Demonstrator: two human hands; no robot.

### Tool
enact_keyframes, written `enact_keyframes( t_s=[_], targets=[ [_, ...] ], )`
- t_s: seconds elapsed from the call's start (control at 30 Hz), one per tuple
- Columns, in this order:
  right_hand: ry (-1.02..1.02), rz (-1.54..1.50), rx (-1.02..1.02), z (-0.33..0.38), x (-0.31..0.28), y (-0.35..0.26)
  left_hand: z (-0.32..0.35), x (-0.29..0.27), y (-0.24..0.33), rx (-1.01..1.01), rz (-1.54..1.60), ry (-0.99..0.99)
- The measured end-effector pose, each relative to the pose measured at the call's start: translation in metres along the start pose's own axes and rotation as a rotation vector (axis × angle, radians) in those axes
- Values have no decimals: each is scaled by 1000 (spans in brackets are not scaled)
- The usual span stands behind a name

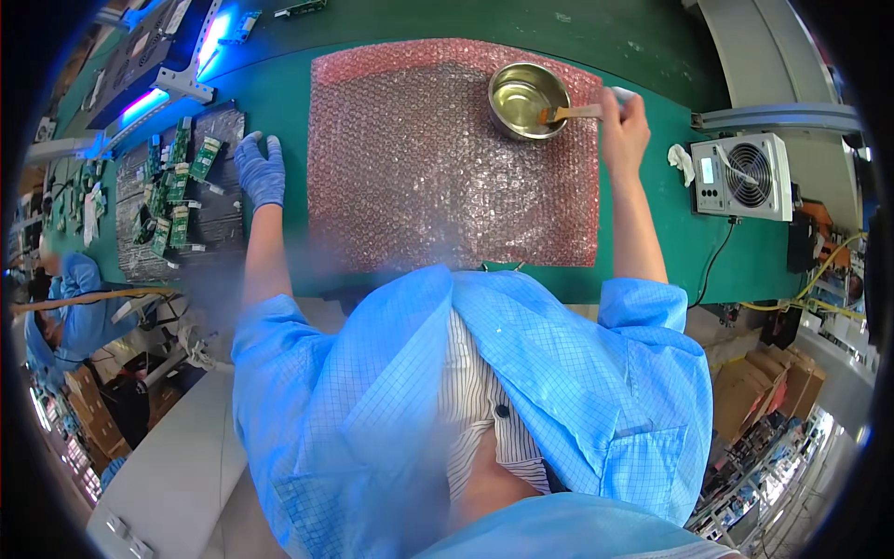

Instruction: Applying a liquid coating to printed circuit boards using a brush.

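My right hand (624,130) is closed on the handle of a small wooden-handled brush (579,112). The brush's orange-brown end reaches over the rim into a round metal bowl (500,119), which holds a pale yellowish liquid. Something white shows at that hand's fingertips. Under the bowl lies a large sheet of pinkish bubble wrap (391,177). My left hand (261,172), in a blue-grey glove, rests at the edge of a black sheet (221,224), with its fingers apart and nothing seen in it. Several green circuit boards (205,158) lie on that sheet beside it.
A green mat (643,252) covers the table. On the right stand a white fan unit (745,177) with a cable and a crumpled white tissue (682,164). A metal frame with a lit blue-violet lamp (212,42) rises at the far left. Another person (79,298) sits at left.
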State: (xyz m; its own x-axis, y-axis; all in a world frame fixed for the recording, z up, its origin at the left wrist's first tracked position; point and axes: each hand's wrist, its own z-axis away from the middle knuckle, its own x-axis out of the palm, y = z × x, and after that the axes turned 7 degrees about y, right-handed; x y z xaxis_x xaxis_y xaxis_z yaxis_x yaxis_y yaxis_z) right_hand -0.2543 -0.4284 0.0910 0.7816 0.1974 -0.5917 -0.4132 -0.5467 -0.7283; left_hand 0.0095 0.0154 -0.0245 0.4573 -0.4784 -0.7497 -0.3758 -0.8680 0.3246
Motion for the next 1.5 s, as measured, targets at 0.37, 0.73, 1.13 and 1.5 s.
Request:
enact_keyframes(
  t_s=[0.37,0.73,1.13,1.5],
  targets=[
    [73,-35,146,-22,-59,206,-22,7,11,153,6,47],
    [109,805,-46,37,-53,207,-5,-12,13,14,-277,-145],
    [14,876,34,35,-51,165,-10,-16,15,2,-249,-92],
    [165,854,-99,36,-51,167,-11,-14,19,74,-232,-3]
  ],
)
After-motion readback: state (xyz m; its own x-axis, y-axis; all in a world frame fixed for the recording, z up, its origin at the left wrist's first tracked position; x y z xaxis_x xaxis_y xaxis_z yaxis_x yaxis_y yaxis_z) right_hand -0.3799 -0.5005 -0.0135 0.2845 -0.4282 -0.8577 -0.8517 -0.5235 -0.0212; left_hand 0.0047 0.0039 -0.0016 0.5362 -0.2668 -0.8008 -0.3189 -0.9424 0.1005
